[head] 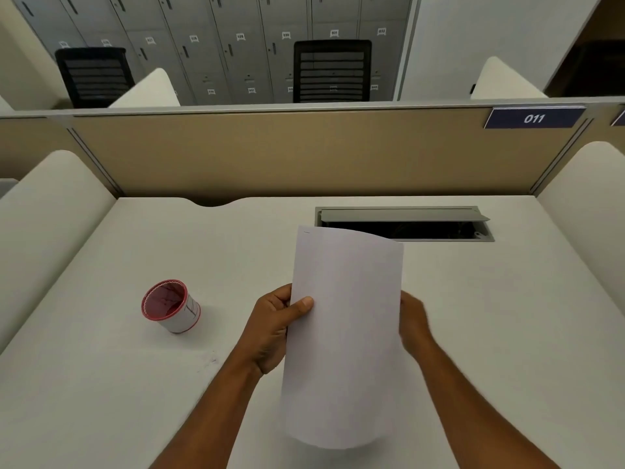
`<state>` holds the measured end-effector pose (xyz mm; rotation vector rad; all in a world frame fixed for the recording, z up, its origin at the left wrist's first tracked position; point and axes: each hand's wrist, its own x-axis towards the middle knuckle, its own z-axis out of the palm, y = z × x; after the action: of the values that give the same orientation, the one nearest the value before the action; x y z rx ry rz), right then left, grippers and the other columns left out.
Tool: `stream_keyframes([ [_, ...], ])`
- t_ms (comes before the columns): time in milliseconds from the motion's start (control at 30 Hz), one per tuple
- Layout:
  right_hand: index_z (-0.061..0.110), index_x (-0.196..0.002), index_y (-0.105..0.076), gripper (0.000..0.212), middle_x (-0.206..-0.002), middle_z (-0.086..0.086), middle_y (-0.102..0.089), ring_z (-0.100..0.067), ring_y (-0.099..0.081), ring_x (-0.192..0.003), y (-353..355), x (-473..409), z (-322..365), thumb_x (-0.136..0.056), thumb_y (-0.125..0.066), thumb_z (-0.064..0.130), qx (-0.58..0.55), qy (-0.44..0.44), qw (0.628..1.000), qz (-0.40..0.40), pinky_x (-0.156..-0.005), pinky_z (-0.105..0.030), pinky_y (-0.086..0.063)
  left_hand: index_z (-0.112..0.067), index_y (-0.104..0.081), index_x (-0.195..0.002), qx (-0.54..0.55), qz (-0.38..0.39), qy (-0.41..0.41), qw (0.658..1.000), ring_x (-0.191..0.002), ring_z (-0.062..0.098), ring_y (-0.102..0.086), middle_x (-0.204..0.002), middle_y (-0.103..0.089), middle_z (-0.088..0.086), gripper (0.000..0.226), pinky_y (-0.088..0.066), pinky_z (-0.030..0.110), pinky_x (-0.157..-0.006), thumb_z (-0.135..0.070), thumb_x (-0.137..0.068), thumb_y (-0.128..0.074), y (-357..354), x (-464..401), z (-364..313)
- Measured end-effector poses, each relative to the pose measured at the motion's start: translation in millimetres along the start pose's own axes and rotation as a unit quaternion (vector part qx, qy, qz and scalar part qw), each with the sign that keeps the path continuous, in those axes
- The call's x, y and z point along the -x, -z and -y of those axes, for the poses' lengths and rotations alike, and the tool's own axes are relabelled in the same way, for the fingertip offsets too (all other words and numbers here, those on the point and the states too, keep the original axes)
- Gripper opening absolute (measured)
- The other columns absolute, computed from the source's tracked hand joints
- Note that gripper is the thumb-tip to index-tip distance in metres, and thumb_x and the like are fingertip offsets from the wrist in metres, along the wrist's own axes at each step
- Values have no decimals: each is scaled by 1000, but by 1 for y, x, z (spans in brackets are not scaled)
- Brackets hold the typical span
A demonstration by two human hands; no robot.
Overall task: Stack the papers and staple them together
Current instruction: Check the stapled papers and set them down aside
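Note:
A stack of white papers [345, 333] is held upright above the white desk [101, 384], slightly bowed. A small dark mark that may be a staple shows at its top left corner. My left hand [274, 330] grips the left edge, thumb on the front of the sheets. My right hand [414, 324] is at the right edge, its fingers mostly hidden behind the paper and blurred. No stapler is in view.
A red-rimmed paper cup [170, 306] stands on the desk to the left. An open grey cable hatch [402, 223] is set into the desk behind the papers. A tan partition [304, 154] and cream side dividers enclose the desk.

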<state>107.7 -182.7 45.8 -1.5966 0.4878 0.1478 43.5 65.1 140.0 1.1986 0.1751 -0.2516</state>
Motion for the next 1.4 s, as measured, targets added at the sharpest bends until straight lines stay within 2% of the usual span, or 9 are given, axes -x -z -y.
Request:
stream_keyframes([
  [167,18,-108,-68,22,-101,3,-70,-17,-68,-92,25,48,68,-95,-57,31,47,145,967,-206,-86,-35,-56,-15,-74,-112,-10,-27,-11,1000,-102,34,-72,-114,-74,13,27,-59,38,-80,-18,-86,-71,-19,7,5],
  [367,28,-124,-59,44,-116,17,-63,3,-61,-98,-20,142,120,-87,-61,52,176,240,954,-20,-75,-6,-51,-29,-74,-109,-196,-83,-93,973,-88,16,-75,-98,-77,-10,17,-62,31,-76,-31,-96,-63,-65,27,22],
  [500,27,-138,-49,66,-140,8,-55,-14,-55,-124,-37,163,118,-83,-59,61,236,218,947,-3,-103,-34,-48,-21,-74,-92,-268,-71,-179,944,-71,9,-73,-78,-75,-15,13,-57,19,-63,-18,-97,-62,-91,50,30],
  [633,22,-128,-61,43,-123,4,-68,-14,-67,-107,-33,168,115,-91,-60,44,234,286,925,-89,-87,-20,-48,-12,-72,-106,-368,-77,-219,900,-70,0,-69,-71,-67,-30,24,-55,17,-64,-25,-89,-62,-101,67,35],
  [800,21,-112,-70,23,-100,10,-72,8,-61,-67,-11,169,118,-97,-56,31,200,316,920,-114,-66,-1,-46,-27,-32,-154,-414,-1,-240,878,-134,1,-49,-152,-45,-14,69,-43,15,-106,-34,-92,-61,-110,83,28],
  [900,30,-98,-67,13,-90,20,-70,4,-66,-75,5,172,126,-97,-55,34,130,309,940,-69,-62,-9,-55,-25,-29,-154,-405,-16,-289,867,-151,6,-20,-164,-20,-11,71,-30,26,-119,-37,-92,-62,-110,85,10],
  [1167,52,-93,-67,13,-95,21,-71,-9,-69,-86,24,182,137,-89,-55,52,59,266,958,88,-69,-27,-60,-10,-50,-143,-468,-98,-401,781,-145,13,-34,-145,-52,-9,54,-12,57,-123,-28,-93,-60,-112,62,-69],
  [1300,41,-94,-72,14,-94,14,-74,-13,-70,-86,22,182,136,-93,-58,41,43,251,959,121,-72,-30,-61,-19,-54,-141,-463,-52,-326,823,-104,12,-64,-102,-72,-6,50,-20,46,-122,-27,-93,-66,-116,52,-87],
  [1400,47,-86,-72,13,-91,18,-74,-9,-71,-85,21,182,135,-85,-59,46,31,238,962,130,-64,-18,-57,-22,-59,-136,-446,-20,-293,845,-99,7,-63,-98,-70,-7,47,-45,16,-96,-24,-91,-70,-117,47,-89],
])
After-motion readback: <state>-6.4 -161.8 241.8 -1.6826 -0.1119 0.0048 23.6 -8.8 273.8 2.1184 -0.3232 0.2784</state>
